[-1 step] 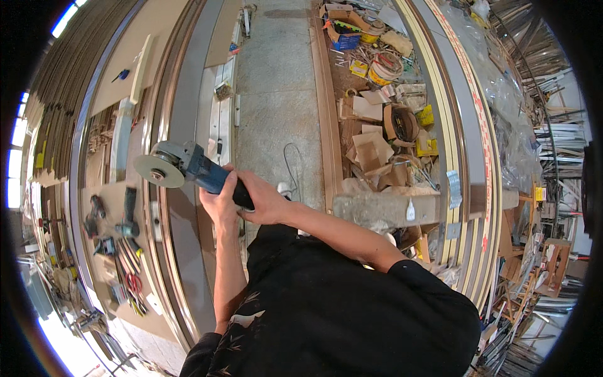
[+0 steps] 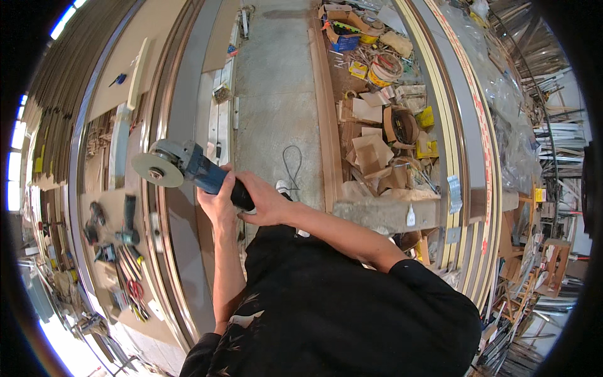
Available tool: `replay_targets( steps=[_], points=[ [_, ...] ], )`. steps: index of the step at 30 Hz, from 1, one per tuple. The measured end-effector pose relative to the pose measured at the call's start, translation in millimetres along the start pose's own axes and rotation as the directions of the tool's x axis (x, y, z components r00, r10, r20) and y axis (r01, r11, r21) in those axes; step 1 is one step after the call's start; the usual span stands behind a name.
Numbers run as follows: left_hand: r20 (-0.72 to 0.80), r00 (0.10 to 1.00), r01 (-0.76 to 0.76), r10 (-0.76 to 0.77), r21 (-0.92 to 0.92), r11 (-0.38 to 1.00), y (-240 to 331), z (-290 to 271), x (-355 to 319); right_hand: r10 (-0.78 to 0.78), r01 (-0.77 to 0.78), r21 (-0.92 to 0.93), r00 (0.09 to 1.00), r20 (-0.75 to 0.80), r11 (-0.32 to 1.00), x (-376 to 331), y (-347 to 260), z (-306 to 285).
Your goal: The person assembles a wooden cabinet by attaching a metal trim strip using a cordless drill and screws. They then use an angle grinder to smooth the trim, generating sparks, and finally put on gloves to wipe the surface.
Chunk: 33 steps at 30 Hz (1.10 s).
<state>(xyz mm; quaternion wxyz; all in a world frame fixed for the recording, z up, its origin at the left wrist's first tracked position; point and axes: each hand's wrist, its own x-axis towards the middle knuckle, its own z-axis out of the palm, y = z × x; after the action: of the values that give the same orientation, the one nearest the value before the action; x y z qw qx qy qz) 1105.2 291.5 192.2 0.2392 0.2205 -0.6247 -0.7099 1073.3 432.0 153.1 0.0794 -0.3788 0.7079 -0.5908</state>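
A blue and black angle grinder (image 2: 207, 174) with a pale round disc (image 2: 157, 170) is held up in front of my chest, its disc end pointing left. My left hand (image 2: 218, 204) is closed around the lower side of its body, thumb on top. Behind it, my right hand (image 2: 265, 202) wraps the dark rear of the handle, and the two hands touch. The disc hangs in the air over the long metal profiles (image 2: 164, 220) on the left. Whether the disc is spinning I cannot tell.
On the left bench lie a cordless drill (image 2: 129, 223), red-handled scissors (image 2: 134, 288) and other tools. A thin cable (image 2: 292, 166) loops on the concrete floor ahead. To the right, cardboard boxes (image 2: 400, 125) and a tub (image 2: 384, 68) sit among scraps beside long profiles (image 2: 447, 113).
The grinder and both hands have shifted very slightly left. My grip is the same. The cable loop on the floor appears a little lower and rounder.
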Motion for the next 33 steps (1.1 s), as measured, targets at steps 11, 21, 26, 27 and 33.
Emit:
replay_targets(
  steps=[11, 21, 26, 27, 33],
  points=[
    [0.1, 0.987, 0.088, -0.124, 0.304, 0.949, -15.3, 155.1, 264.9, 0.544, -0.565, 0.025, 0.781, -0.307, 0.825, 44.3, 180.2, -206.8],
    [0.041, 0.999, -0.001, -0.032, 0.639, 0.769, -77.0, 344.4, 528.6, 0.596, -0.635, -0.071, 0.752, -0.281, 0.769, 191.6, 370.9, -390.3],
    [-0.004, 0.977, 0.117, -0.213, 0.844, 0.523, -81.9, 421.9, 659.8, 0.642, -0.682, -0.148, 0.727, -0.244, 0.716, 345.1, 463.1, -556.5],
    [-0.008, 0.969, 0.135, -0.249, 0.857, 0.498, -80.8, 433.0, 685.0, 0.624, -0.679, -0.208, 0.731, -0.277, 0.704, 370.9, 488.8, -583.7],
    [-0.029, 0.959, 0.169, -0.283, 0.858, 0.486, -73.3, 512.8, 802.3, 0.493, -0.576, -0.322, 0.814, -0.307, 0.751, 574.1, 579.1, -719.2]
  ],
)
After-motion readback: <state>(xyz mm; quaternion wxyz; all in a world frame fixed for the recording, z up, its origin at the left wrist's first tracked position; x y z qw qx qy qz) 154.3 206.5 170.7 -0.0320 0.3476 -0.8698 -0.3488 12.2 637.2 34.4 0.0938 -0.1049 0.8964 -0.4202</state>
